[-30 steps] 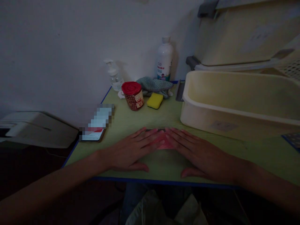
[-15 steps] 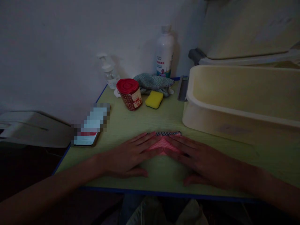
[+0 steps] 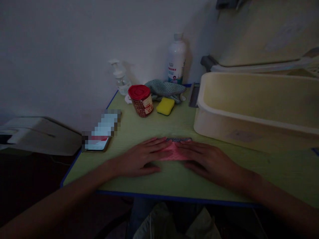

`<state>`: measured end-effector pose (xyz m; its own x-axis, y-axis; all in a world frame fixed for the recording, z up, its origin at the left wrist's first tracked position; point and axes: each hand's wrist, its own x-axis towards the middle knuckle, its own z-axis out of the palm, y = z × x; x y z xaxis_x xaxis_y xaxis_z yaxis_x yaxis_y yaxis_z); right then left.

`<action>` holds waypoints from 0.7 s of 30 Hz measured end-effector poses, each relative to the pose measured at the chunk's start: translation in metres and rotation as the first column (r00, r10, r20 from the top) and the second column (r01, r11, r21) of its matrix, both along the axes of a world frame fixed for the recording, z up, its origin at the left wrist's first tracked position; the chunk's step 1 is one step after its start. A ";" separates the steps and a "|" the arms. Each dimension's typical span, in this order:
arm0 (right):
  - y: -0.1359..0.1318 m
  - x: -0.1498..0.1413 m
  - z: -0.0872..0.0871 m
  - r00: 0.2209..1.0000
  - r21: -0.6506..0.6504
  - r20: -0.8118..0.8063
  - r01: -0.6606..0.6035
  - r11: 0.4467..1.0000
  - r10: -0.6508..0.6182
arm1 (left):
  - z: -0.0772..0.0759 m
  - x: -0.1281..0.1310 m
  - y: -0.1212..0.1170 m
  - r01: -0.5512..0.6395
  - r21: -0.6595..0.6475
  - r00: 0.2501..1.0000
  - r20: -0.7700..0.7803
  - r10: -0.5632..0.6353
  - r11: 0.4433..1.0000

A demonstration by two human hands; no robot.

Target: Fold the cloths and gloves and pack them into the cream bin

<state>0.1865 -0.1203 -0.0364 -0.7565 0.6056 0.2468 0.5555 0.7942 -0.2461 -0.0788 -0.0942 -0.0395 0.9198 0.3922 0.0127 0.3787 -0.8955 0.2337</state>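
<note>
A folded pink cloth [image 3: 175, 153] with a dark checked edge lies flat near the front of the green table [image 3: 139, 182]. My left hand [image 3: 142, 156] rests on its left part, fingers stretched out and pointing right. From the other side my right hand [image 3: 208, 161] lies over the right part, its fingers also flat and extended. Both hands press on the cloth without gripping it, and they cover its two ends. Behind the cloth sit a yellow sponge [image 3: 165, 106] and a red-lidded container [image 3: 141, 101].
A large cream bin [image 3: 224, 131] with a raised lid [image 3: 261, 30] takes up the right side. Along the back stand a white bottle [image 3: 177, 59], a pump bottle [image 3: 121, 79] and a crumpled grey-blue cloth [image 3: 164, 89]. A phone [image 3: 106, 127] lies by the left edge.
My right hand has shifted on the pink cloth, its fingers lying flatter and its thumb drawn closer to the cloth. My left hand stays on the cloth. The view has moved slightly.
</note>
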 end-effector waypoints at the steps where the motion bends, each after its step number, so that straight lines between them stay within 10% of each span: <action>1: 0.000 -0.001 0.000 1.000 0.018 -0.010 0.022 1.000 -0.022 | 0.000 0.001 0.000 -0.014 0.006 1.000 0.018 0.014 1.000; 11: 0.001 -0.004 -0.005 0.996 0.111 -0.047 0.086 0.990 -0.081 | -0.008 0.025 -0.013 -0.171 0.336 0.982 0.136 0.132 0.926; 21: 0.002 -0.005 0.005 0.979 0.246 0.078 0.164 0.955 -0.188 | 0.003 0.031 -0.004 -0.266 0.357 0.964 0.112 0.242 0.895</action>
